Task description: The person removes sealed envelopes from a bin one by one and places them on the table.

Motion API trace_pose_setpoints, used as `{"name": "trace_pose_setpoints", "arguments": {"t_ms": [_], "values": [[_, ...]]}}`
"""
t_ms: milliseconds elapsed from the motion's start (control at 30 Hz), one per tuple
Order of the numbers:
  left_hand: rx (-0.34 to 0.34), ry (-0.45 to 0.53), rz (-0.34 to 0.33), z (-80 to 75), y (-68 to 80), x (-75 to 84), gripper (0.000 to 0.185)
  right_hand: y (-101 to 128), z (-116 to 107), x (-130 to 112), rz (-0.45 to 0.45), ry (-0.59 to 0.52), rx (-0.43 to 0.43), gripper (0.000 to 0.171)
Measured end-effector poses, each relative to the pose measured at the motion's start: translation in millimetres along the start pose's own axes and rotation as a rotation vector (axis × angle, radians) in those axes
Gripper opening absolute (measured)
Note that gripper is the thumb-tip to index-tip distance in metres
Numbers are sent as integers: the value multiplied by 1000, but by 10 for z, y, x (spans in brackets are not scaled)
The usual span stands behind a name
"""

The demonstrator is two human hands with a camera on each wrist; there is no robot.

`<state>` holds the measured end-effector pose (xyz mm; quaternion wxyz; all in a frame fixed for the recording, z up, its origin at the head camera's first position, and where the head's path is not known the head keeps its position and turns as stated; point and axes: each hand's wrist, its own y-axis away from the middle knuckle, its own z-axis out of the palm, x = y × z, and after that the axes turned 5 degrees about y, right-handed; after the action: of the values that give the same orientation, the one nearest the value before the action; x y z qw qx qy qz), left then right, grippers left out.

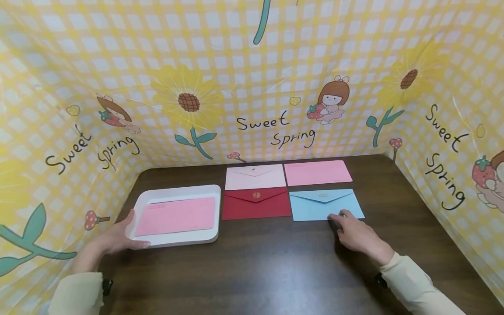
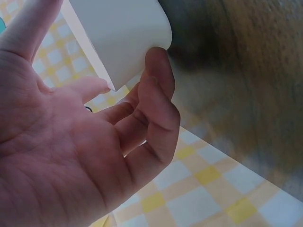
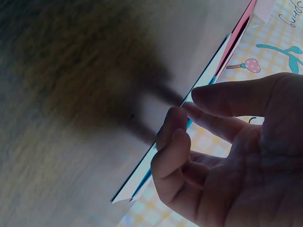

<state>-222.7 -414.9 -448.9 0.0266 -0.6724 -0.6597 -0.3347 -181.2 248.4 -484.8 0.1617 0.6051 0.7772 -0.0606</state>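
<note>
A shallow white tray (image 1: pixel 177 238) stands at the left of the table, holding a pink envelope (image 1: pixel 177 216). My left hand (image 1: pixel 120 234) grips its near left corner; in the left wrist view the curled fingers (image 2: pixel 161 71) meet the corner of the tray wall (image 2: pixel 128 38). My right hand (image 1: pixel 356 232) is over the near edge of a light blue envelope (image 1: pixel 315 208), fingertips at that edge, while the envelope lies flat. In the right wrist view the thumb (image 3: pixel 232 97) and bent fingers overlap the envelope's edge (image 3: pixel 137 182).
Beside the blue envelope lies a red envelope (image 1: pixel 256 208) with a gold emblem. Behind them are a pale pink envelope (image 1: pixel 253 179) and a pink envelope (image 1: pixel 318 173). A yellow checked cloth (image 1: pixel 244 78) walls in the dark wooden table (image 1: pixel 244 275).
</note>
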Motion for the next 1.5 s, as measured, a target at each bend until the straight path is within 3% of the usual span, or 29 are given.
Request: {"name": "trace_pose_setpoints", "arguments": {"t_ms": [1500], "values": [[1, 7, -7, 7, 5, -10, 135, -183, -97, 69, -12, -66, -76, 49]]}}
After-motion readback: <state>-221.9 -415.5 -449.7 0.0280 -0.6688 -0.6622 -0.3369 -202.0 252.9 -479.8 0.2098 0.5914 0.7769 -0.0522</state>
